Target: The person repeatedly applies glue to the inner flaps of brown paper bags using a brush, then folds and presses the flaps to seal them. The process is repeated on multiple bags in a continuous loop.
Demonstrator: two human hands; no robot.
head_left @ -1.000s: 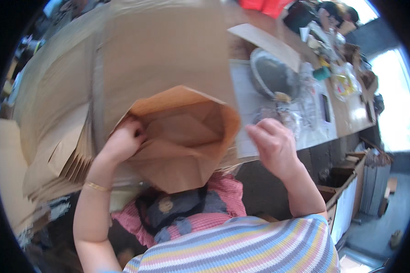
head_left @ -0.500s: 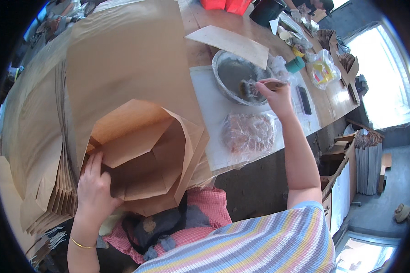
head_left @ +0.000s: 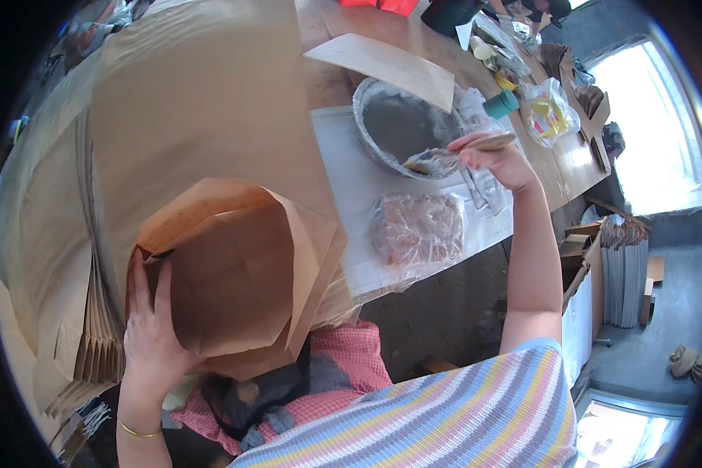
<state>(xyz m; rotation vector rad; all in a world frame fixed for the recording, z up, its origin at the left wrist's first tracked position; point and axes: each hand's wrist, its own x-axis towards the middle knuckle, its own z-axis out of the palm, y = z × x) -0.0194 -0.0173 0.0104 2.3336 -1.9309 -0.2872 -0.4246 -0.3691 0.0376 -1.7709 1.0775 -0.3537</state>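
My left hand presses on the folded bottom of a brown paper bag that lies on my lap side of a big stack of brown paper sheets. My right hand is stretched out to the right and grips a brush with a wooden handle. Its bristles rest at the near rim of a round metal bowl holding grey paste. The bag's flaps stand up, partly unfolded.
A clear plastic bag of brownish stuff lies on a white board before the bowl. A flat piece of cardboard leans over the bowl's far side. A teal cup, a yellow packet and clutter fill the table's right end. Cartons stand on the floor.
My right hand has reached out to the bowl and taken up the brush. My left hand slid down to the bag's lower left edge and the bag's bottom flaps opened wider.
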